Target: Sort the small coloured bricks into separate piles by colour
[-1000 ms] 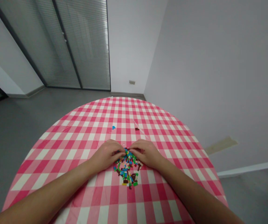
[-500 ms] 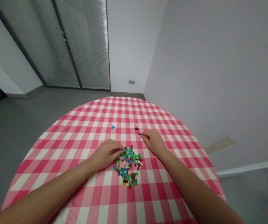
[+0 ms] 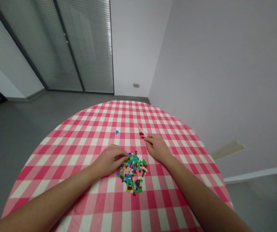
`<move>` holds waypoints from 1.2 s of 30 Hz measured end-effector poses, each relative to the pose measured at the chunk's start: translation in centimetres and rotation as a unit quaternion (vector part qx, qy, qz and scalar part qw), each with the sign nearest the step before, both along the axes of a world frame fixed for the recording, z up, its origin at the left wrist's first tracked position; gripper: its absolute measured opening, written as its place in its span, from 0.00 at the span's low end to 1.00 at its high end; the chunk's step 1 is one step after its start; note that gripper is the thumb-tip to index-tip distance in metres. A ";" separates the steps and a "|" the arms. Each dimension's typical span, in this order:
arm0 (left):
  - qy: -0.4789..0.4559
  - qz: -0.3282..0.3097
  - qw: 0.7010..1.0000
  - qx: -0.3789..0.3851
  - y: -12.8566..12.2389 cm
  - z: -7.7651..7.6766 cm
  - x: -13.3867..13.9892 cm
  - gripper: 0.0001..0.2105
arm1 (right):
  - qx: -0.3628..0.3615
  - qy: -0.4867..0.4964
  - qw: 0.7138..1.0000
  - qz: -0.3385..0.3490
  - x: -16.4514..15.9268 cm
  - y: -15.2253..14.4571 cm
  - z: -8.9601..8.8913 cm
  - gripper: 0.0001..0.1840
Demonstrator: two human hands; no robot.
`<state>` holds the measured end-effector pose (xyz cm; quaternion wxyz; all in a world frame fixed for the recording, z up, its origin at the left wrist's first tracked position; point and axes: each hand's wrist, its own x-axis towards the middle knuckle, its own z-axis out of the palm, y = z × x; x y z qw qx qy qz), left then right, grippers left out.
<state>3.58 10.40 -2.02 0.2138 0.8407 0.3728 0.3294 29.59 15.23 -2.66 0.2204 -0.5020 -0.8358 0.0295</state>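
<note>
A loose pile of small toy building bricks in blue, green, brown, white and yellow lies on the checked tablecloth in front of me. My left hand rests at the pile's upper left edge, thumb and forefinger closed together; what they pinch, if anything, is too small to make out. Beyond the pile, my right hand pinches a small dark brown brick at its fingertips, low over the cloth. Just past it lies another dark brown piece. Farther left sits a small blue piece.
The round table has a red and white checked cloth. Its far edge stands near a white wall and a glass partition with blinds. Another wall runs along the right.
My right hand has shifted slightly left and away from me, bringing its brown brick closer to the other brown piece. My left hand has barely moved.
</note>
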 end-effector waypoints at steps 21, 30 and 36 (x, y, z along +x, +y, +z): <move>0.010 0.013 1.000 -0.011 0.0 0.2 0.1 0.05 | -0.008 -0.058 0.998 0.015 -0.4 0.0 0.2 0.20; -0.062 0.047 0.991 -0.111 -0.2 0.1 0.2 0.07 | 0.016 -0.029 0.999 0.022 -0.4 0.1 -0.2 0.18; -0.212 0.089 0.947 -0.223 -0.2 -0.1 0.6 0.08 | 0.093 0.116 0.986 0.081 -1.6 -1.6 0.4 0.08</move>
